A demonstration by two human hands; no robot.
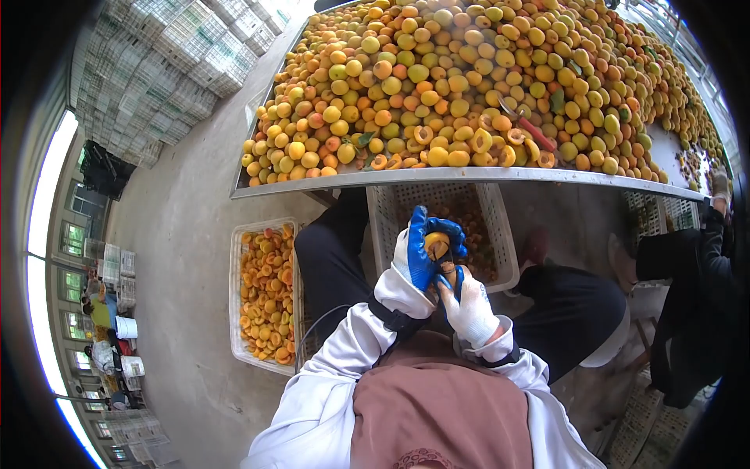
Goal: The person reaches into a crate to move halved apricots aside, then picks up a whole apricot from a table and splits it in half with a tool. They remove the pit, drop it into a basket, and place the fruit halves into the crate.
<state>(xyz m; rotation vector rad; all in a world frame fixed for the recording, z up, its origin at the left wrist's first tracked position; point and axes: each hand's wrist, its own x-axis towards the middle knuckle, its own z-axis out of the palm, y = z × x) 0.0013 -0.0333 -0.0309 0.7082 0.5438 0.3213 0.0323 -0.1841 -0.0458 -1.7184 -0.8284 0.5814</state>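
Gloved in white with a blue coating, my left hand (420, 258) is closed around an orange-yellow apricot (436, 244) above my lap. My right hand (471, 310), in a white and blue glove, grips a small dark-tipped tool (447, 266) whose end meets the apricot. The tool's exact kind is hard to make out, as fingers cover much of it. Below and beyond my hands stands a white perforated crate (506, 234) with brownish-orange pieces in its bottom.
A metal-edged table (469, 177) ahead bears heaped apricots (437, 78), some halved, and a red-handled tool (536, 134). Left of my leg, a white crate (236, 301) holds apricot halves. Another person's dark sleeve (712, 270) is at right. Stacked crates (148, 70) stand far left.
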